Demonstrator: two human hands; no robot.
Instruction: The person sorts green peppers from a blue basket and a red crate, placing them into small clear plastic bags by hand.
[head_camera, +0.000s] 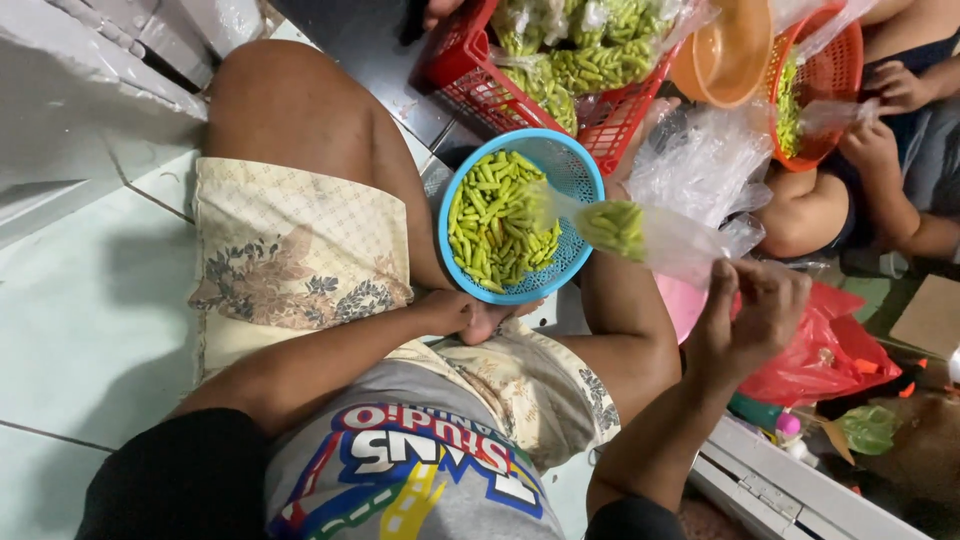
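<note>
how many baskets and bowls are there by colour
blue round basket, holding green chillies: 1
red crate basket: 1
orange-red round basket: 1
orange bowl: 1
total: 4

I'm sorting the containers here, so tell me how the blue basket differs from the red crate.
The blue basket is round and sits on the person's lap, steadied by the left hand; the red crate is rectangular and sits farther off. The blue basket holds loose green chilies; the red crate holds them in clear bags. Both are perforated plastic.
</note>
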